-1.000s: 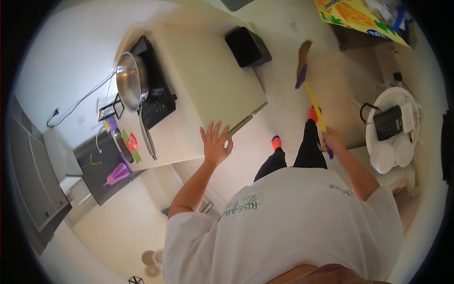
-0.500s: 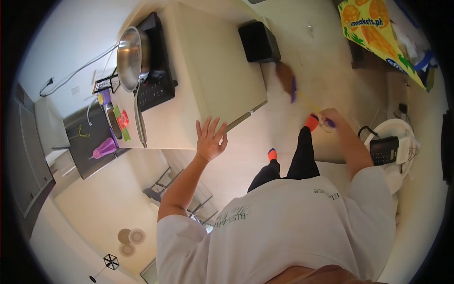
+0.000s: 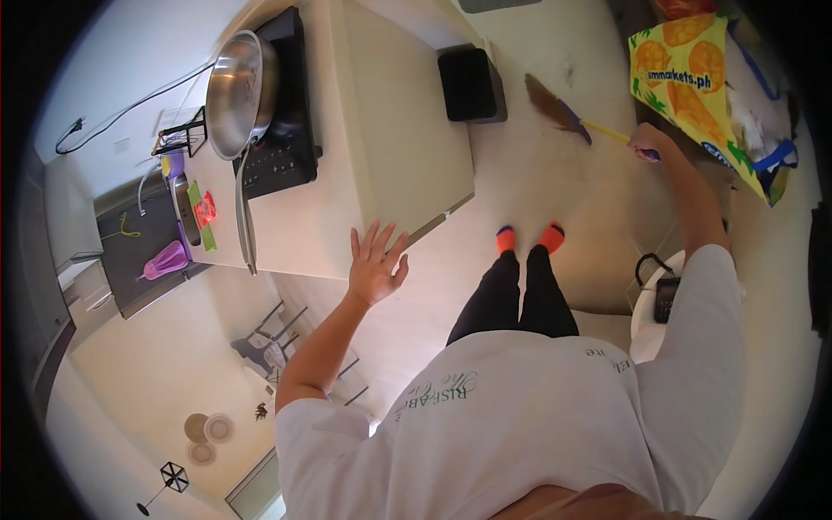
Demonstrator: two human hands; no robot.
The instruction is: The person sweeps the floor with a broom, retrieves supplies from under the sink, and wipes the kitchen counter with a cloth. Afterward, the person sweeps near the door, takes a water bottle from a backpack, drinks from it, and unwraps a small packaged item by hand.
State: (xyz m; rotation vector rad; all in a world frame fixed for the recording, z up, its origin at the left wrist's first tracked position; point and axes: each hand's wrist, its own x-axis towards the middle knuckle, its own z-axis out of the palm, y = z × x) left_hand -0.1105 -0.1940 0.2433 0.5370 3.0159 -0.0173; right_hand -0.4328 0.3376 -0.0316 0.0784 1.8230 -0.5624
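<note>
My right hand [image 3: 652, 143] is closed round the yellow and purple handle of a broom [image 3: 559, 113]. The broom's brown bristles lie over the floor [image 3: 555, 178], pointing toward a black bin [image 3: 471, 84]. My left hand [image 3: 377, 264] is open with its fingers spread, beside the near edge of the counter [image 3: 407, 121], holding nothing; whether it touches the edge cannot be told.
On the counter a steel pan [image 3: 236, 95] stands on a black induction cooker [image 3: 290, 130], its handle sticking out. A purple item [image 3: 166, 260] lies by the sink. A yellow bag [image 3: 680, 82] is at the upper right; a telephone [image 3: 666, 299] sits below it.
My right hand has moved forward and to the right with the broom, whose bristles have swung round away from the bin. My feet now stand side by side. My left hand remains open by the counter.
</note>
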